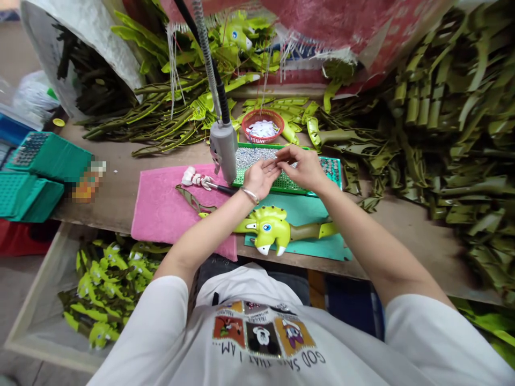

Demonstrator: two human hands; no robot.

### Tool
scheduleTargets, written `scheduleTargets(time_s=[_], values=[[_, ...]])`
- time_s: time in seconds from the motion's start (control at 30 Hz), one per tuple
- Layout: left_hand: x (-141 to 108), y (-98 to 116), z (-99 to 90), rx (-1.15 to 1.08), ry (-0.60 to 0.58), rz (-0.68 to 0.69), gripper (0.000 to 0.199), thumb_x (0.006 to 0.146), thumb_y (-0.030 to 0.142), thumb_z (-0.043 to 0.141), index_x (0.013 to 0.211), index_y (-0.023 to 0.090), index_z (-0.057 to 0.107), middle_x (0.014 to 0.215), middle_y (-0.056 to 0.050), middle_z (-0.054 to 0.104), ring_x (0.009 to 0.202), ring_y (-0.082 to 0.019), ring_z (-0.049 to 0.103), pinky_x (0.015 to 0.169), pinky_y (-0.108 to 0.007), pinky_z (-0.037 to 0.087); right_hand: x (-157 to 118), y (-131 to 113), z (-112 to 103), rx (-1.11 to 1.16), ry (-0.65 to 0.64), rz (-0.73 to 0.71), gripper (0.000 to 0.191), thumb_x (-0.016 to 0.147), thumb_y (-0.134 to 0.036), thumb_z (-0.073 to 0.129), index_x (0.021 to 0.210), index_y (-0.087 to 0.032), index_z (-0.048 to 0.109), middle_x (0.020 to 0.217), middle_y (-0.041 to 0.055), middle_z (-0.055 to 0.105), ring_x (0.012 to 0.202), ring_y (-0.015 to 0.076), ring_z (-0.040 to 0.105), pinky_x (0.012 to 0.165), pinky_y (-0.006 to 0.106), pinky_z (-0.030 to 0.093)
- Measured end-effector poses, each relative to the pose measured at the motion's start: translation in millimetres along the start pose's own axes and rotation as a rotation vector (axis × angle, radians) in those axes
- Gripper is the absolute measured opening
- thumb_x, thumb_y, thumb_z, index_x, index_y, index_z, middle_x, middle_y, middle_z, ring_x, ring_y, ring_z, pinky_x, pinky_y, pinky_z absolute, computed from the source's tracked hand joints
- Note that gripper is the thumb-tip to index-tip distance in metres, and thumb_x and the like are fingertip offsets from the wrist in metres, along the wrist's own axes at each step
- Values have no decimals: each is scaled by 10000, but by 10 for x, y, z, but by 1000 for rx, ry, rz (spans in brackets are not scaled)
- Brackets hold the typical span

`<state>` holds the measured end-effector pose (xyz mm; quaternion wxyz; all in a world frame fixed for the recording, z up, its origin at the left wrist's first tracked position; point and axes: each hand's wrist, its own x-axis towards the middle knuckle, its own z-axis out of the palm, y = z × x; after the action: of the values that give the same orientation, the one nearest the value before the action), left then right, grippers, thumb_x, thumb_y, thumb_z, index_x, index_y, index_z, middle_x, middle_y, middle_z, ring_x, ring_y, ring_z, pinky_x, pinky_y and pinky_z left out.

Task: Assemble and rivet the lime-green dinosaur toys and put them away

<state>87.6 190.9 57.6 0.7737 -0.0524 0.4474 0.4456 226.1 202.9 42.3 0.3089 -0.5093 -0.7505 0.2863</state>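
Note:
My left hand [260, 179] and my right hand [300, 167] meet above a green perforated tray [281, 185] heaped with tiny silver beads [251, 158]. The right fingertips pinch close to the left fingers, and anything small between them is hidden. A metal bangle circles my left wrist. Below the hands, a lime-green toy dinosaur head [267, 228] with white horns lies on a teal mat [300, 210]. A dark pen-like tool [197, 179] with a white wrapped grip rests on a pink towel [169, 209], left of my left hand.
A grey device [223, 151] hangs on a flexible metal hose just left of my hands. A red basket [262, 126] holds white pieces. Olive toy parts [454, 118] pile up behind and right. Teal trays [50, 155] stand left; a bin [107, 284] of green parts sits below.

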Motion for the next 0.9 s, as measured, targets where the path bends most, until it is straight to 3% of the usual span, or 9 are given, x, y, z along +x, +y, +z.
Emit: scheduleTargets(time_s=[0.23, 0.47, 0.63, 0.77, 0.9], values=[[-356, -74, -132, 36, -120, 44, 373, 1041, 267, 340, 1058, 76, 660, 1249, -163, 672, 1260, -200, 595, 1016, -278, 487, -345, -364, 34, -80, 62, -47, 144, 786, -209, 609, 930, -209, 617, 851, 39, 748, 812, 213, 725, 792, 383, 566], [-761, -192, -347, 9, -114, 5, 292, 968, 118, 365, 921, 93, 653, 1114, -139, 720, 1248, -182, 607, 1087, -286, 451, -641, -623, 39, -7, 6, -23, 220, 749, -211, 619, 952, -226, 535, 814, 9, 714, 739, 192, 693, 716, 362, 560], [-956, -269, -450, -1, -117, 22, 324, 1007, 228, 360, 952, 112, 657, 1153, -134, 714, 1306, -206, 567, 1130, -322, 431, -833, -813, 75, -15, 43, 7, 233, 778, -269, 665, 955, -244, 516, 858, 21, 725, 785, 213, 712, 732, 381, 577], [-1084, -366, -526, -4, -150, 25, 371, 1024, 270, 341, 955, 106, 667, 1168, -145, 715, 1313, -223, 566, 1154, -348, 411, -994, -976, 142, -134, 97, -37, 137, 812, -204, 617, 921, -239, 542, 854, 34, 715, 769, 202, 701, 712, 362, 564], [-1178, -482, -716, 5, -171, 21, 294, 992, 268, 421, 978, 125, 677, 1185, -137, 717, 1309, -235, 572, 1150, -370, 417, -1171, -1033, 197, -213, 91, -81, 90, 819, -190, 600, 885, -242, 567, 807, 36, 699, 760, 212, 681, 721, 378, 545]])
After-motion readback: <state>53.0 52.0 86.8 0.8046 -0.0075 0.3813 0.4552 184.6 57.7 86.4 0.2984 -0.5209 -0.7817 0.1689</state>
